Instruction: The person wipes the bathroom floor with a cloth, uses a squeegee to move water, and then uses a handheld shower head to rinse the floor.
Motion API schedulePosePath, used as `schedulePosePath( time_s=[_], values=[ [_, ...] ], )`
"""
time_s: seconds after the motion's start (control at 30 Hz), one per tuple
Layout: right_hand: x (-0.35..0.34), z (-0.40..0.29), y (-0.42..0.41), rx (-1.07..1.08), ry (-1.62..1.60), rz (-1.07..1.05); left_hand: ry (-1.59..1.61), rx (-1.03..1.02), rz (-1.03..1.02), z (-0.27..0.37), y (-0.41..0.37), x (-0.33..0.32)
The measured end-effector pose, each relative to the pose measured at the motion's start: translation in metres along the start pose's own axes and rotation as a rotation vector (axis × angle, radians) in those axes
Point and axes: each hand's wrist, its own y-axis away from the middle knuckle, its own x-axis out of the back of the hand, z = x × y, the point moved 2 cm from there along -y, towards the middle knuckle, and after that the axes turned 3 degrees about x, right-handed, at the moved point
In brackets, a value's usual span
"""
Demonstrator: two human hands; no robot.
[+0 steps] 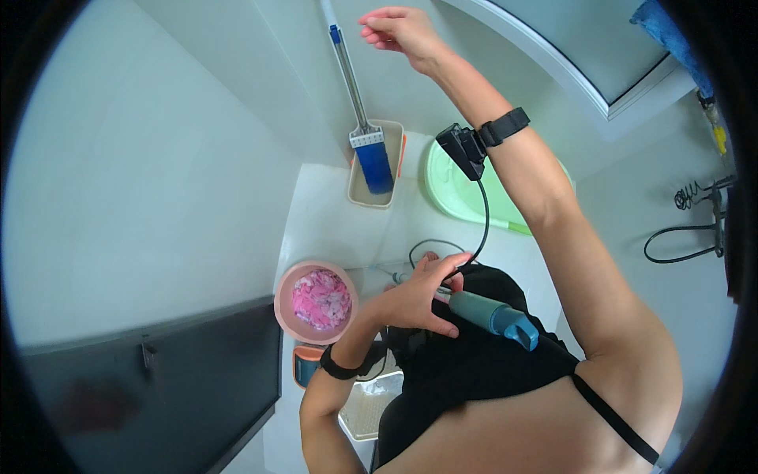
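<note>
My right hand (402,37) is raised at the top, fingers loosely curled and thumb against the forefinger, with nothing visible in it. Lower down, my left hand (417,296) spreads over a thin pole, thumb apart from it; whether any fingers touch the pole is unclear. The pole's green grip (477,309) with a blue hook end (518,329) lies across my black top. A flat mop with a blue head (375,167) and metal handle (350,74) stands in a cream bucket (395,127). Pink and white cloth (321,299) fills a pink basin (285,308).
A pale green tub (441,189) is partly behind my right arm. A blue container with an orange rim (307,367) and a cream tray (367,412) are lower left. The dark panel (195,379) stands left; wire holders (716,216) hang on the right wall.
</note>
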Motion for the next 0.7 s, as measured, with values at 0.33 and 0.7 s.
schedulePosePath(
  time_s=[0.33,0.7],
  values=[
    [0.055,0.039,-0.003,-0.064,-0.044,0.075,-0.344,-0.071,0.458,0.011,0.017,-0.014],
    [0.212,0.017,0.081,-0.182,0.559,0.061,0.246,-0.162,1.266,0.014,0.126,0.088]
  ],
)
